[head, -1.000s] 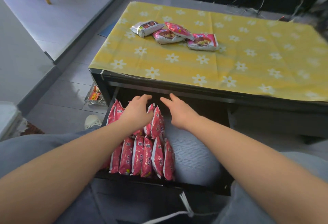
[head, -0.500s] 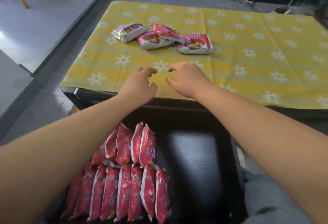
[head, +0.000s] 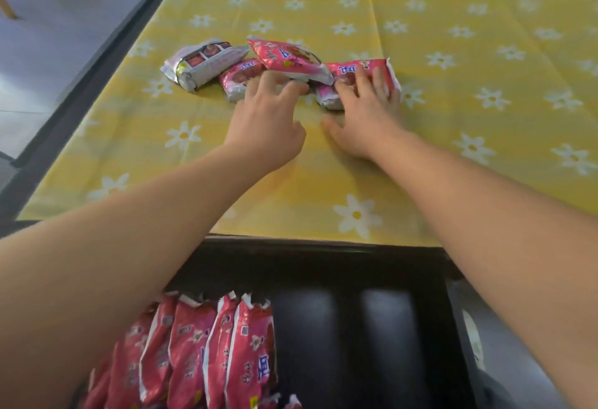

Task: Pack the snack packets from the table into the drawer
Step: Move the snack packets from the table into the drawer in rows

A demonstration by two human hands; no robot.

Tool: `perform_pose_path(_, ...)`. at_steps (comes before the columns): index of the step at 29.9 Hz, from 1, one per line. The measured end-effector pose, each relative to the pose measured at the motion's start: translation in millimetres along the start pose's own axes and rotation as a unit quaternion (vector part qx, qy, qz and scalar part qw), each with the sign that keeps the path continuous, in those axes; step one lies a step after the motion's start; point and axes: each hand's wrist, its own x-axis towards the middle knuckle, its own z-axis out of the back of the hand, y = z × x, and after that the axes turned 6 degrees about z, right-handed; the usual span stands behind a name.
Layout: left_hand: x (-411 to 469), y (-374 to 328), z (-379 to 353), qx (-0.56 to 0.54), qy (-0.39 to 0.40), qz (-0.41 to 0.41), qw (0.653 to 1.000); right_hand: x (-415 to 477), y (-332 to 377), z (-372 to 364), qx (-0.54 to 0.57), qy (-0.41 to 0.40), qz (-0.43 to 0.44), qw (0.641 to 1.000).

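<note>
Snack packets [head: 357, 81] sit clustered, so both hands grab together; right hand [head: 362, 117] spread flat on one, left hand [head: 268, 127] open-fingered (nothing gripped yet); drawer [head: 356, 337] half filled

I see the table [head: 437, 111] in yellow daisy cloth; four snack packets [head: 281, 68] clustered toward eleven o'clock.
</note>
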Motion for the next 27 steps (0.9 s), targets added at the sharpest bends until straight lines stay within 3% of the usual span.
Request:
perform_pose_path(5, 49, -2, -8, 0.091, -0.050, -0.033, 0.994, -2, -2, -12, -0.016, -0.091, 0.000, 0.996)
perform_pose_path(9, 90, -12, -10, 0.147, 0.042, -0.012, 0.988, -9, -8, -6, 0.003, -0.125, 0.004, 0.992)
perform_pose_path(12, 102, -15, -11, 0.175, 0.101, 0.002, 0.979, -12, -17, -4, 0.033, -0.124, 0.011, 0.992)
perform_pose_path(17, 83, -16, -10, 0.263, 0.061, -0.022, 0.963, -11, -30, -4, 0.037, -0.071, -0.035, 0.996)
perform_pose_path(27, -17, 6, 4, 0.110, 0.061, -0.102, 0.987, -43, -27, 19, 0.163, -0.036, 0.010, 0.986)
